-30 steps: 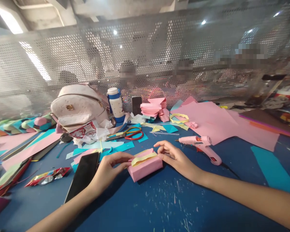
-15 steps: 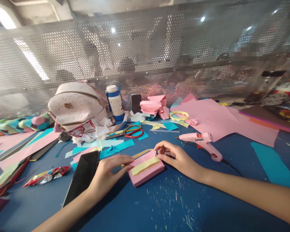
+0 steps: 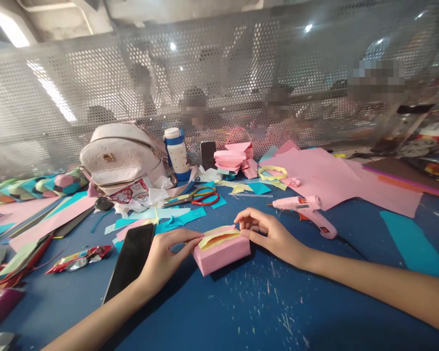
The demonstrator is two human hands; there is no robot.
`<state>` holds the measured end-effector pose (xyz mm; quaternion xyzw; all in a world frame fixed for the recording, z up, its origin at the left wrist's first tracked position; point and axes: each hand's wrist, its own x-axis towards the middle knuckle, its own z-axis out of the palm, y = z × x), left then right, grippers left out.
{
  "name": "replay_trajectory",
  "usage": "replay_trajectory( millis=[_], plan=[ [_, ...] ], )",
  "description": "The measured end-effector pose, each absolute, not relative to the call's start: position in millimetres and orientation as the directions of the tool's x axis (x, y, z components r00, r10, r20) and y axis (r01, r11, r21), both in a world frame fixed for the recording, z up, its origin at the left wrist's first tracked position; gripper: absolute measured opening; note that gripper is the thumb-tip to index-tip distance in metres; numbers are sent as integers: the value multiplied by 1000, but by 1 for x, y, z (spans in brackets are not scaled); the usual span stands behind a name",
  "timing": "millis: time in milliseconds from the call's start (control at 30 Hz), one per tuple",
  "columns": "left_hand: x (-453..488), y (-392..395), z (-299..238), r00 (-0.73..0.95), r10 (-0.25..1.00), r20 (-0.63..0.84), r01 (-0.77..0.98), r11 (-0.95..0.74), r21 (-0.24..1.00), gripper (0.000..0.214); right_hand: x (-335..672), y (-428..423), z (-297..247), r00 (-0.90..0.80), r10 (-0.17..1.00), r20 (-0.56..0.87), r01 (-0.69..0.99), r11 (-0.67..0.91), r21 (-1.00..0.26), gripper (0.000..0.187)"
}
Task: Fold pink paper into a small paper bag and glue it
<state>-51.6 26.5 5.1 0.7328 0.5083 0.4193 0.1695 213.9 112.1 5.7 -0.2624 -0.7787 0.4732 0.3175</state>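
Observation:
A small pink paper box (image 3: 223, 256) sits on the blue table in front of me, a yellow paper strip (image 3: 219, 237) across its top. The strip bulges up, with a gap showing along its middle. At the box's left end, my left hand (image 3: 168, 256) is closed, thumb and fingertips pinching the top edge by the strip. My right hand (image 3: 269, 234) is closed at the other end, thumb against the strip's right end and fingers bent behind the edge. Those fingertips are partly hidden. A pink glue gun (image 3: 309, 212) lies beyond my right hand.
A black phone (image 3: 131, 258) lies beside my left forearm. Farther back are scissors (image 3: 197, 196), blue paper scraps (image 3: 181, 218), a white backpack (image 3: 124, 153), a bottle (image 3: 177, 155) and a pink paper basket (image 3: 236, 158). Large pink sheets (image 3: 325, 178) spread at the back right.
The box's top has tilted away from me, so its front side shows more. The yellow strip, flat before, now bulges open. Both hands keep their places at its ends.

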Motion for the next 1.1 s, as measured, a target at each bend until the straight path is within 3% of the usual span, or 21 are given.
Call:
replay_trajectory(
  millis=[233, 500, 633, 1100],
  plan=[
    [-53, 26, 5, 89, 911, 403, 567, -379, 731, 14, 213, 117, 31, -665, 660, 350, 210, 615, -760, 12],
    [-54, 27, 5, 97, 914, 394, 553, -379, 742, 16, 196, 112, 63, -800, 486, 353, 329, 846, -419, 7],
    [-53, 26, 5, 111, 913, 392, 549, -385, 742, 16, 183, 106, 66, -828, 476, 297, 389, 869, -307, 8],
    [-52, 26, 6, 115, 913, 391, 548, -387, 742, 15, 164, 100, 72, -848, 457, 268, 442, 889, -118, 5]
  ],
)
